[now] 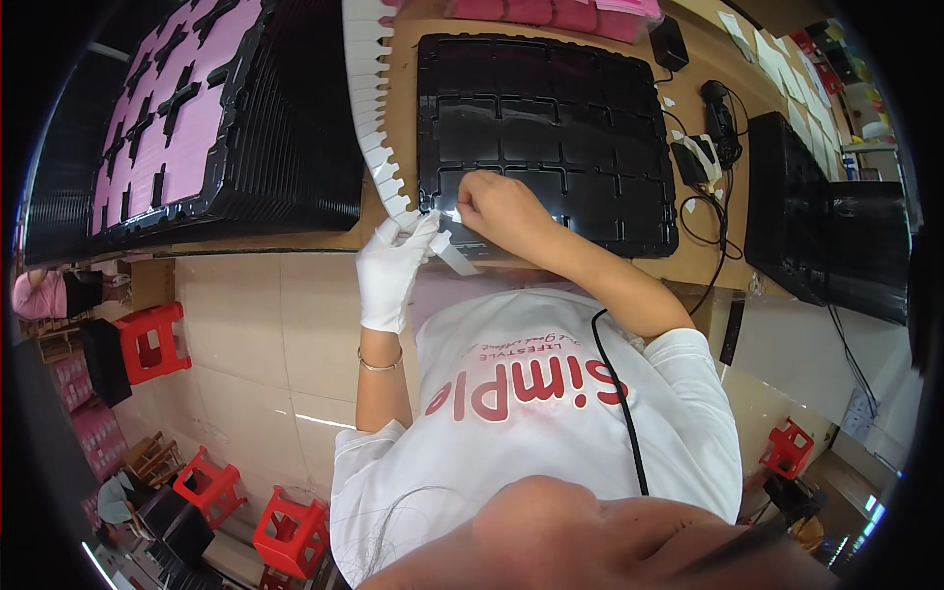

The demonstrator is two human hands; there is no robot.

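My left hand (pixel 387 275), in a white glove, is closed on a long white strip (pixel 366 118) with a notched right edge. The strip runs down from the far edge of the table between two sets of black trays. Its near end (pixel 454 256) juts out to the right below the glove. Just right of the glove, my bare right hand (pixel 503 208) is closed in a pinch above a black plastic tray (pixel 590 128) with moulded ridges. A small white bit shows at its fingertips, too small to name. The tray lies flat on the brown table.
A tall stack of black trays (pixel 295 128) with pink sheet (pixel 157 108) on top stands at the left. Pink packages (pixel 551 12) lie beyond the tray. A black device with cable (pixel 720 113) and a black bin (pixel 787 206) are at right. Red stools (pixel 293 531) stand on the floor.
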